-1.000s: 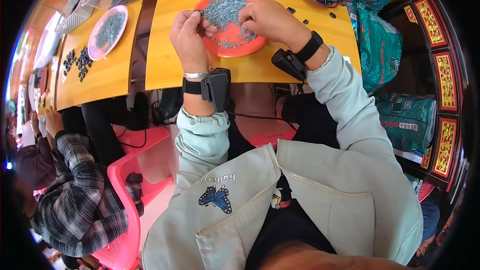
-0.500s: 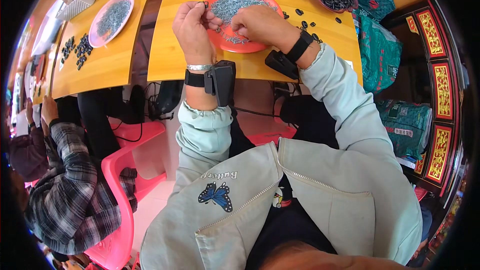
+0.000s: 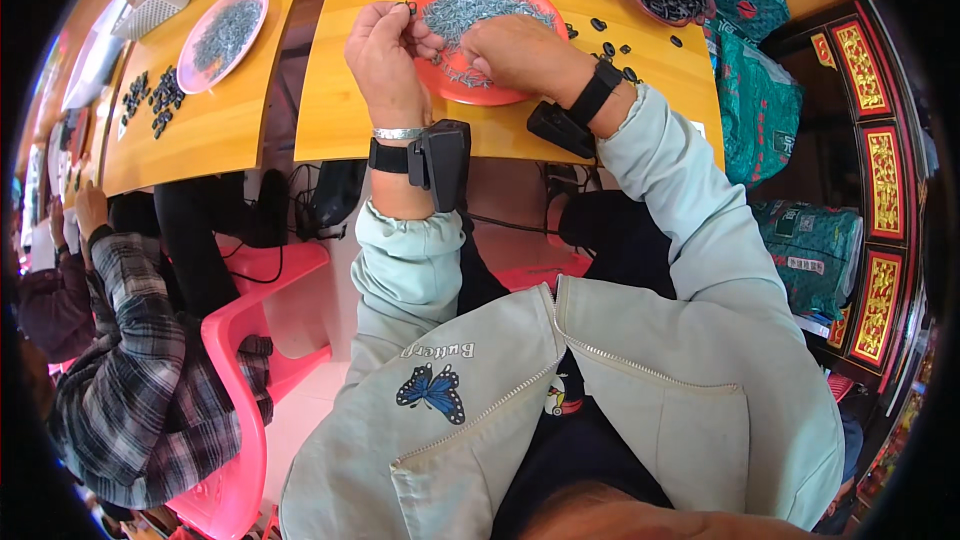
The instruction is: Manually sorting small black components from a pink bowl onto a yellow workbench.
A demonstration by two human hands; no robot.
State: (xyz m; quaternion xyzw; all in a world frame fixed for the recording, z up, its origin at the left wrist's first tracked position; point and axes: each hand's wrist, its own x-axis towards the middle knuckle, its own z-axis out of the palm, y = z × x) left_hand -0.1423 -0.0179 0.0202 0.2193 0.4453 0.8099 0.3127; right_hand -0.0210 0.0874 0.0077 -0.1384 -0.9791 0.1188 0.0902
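Overhead, the view takes in a yellow wooden table (image 3: 330,130), with a second table (image 3: 205,155) to its left bearing a pink plate (image 3: 187,80) of similar grey bits and some scattered black parts (image 3: 166,100). A person in a plaid shirt (image 3: 135,360) sits on that side by a pink chair (image 3: 240,380); to the right are green bags (image 3: 755,130) and a dark cabinet with red and gold panels (image 3: 885,180). The left hand (image 3: 385,52) has thumb and forefinger closed on a small black piece (image 3: 411,8), which pokes up at the fingertips, while its other fingers curl loosely over the near left rim of a red plate (image 3: 480,93). The right hand (image 3: 520,55) is bent inward with its fingers bunched; whether they pinch anything cannot be told, since the back of the hand hides the tips. Thin grey pieces (image 3: 480,8) heap on the red plate, between the two hands and just beyond them, a few strewn below the right fingers. Loose black pieces (image 3: 609,48) lie on the wood right of the plate, near a dish (image 3: 690,20) full of more.
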